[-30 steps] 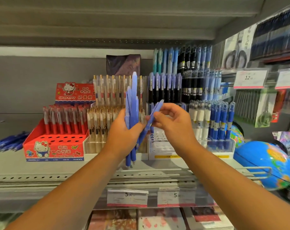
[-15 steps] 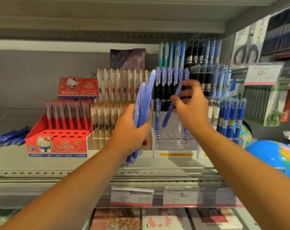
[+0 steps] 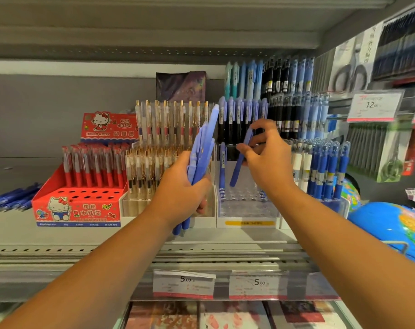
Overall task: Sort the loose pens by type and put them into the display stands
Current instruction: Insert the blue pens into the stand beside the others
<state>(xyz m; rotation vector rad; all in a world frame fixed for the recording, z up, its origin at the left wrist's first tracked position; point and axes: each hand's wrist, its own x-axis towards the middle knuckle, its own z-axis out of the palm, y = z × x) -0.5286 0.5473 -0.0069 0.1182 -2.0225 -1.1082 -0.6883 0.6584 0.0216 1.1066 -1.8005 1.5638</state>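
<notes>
Nearest the camera, two price labels (image 3: 184, 284) (image 3: 257, 284) sit on the front edge of the shelf (image 3: 59, 233), at 6 o'clock in the view.

Above them, the left hand (image 3: 180, 193) is closed around a bundle of blue pens (image 3: 203, 150). The bundle is tilted, with its upper ends toward 1 o'clock and its lower ends sticking out below the fist.

At 3 o'clock of the bundle and apart from it, the right hand (image 3: 270, 165) pinches a single blue pen (image 3: 236, 173) between thumb and fingers. This pen leans with its lower end toward 7 o'clock, above the holes of the clear stand (image 3: 247, 207). The pictures do not show whether the tip touches the stand.

One blue pen (image 3: 222, 167) stands upright at the left side of the clear stand.

At 9 o'clock of the clear stand is a stand of gold-clip pens (image 3: 154, 167), and beyond that a red stand (image 3: 78, 205) holding red pens. Its front holes are unfilled.

At 3 o'clock of the clear stand, dark blue pens (image 3: 327, 169) stand upright.

Loose blue pens (image 3: 9, 198) lie on the shelf at the far 9 o'clock edge. A globe (image 3: 391, 224) sits at 4 o'clock.

Behind all the stands, rows of black and blue pens (image 3: 285, 91) stand along the back.
</notes>
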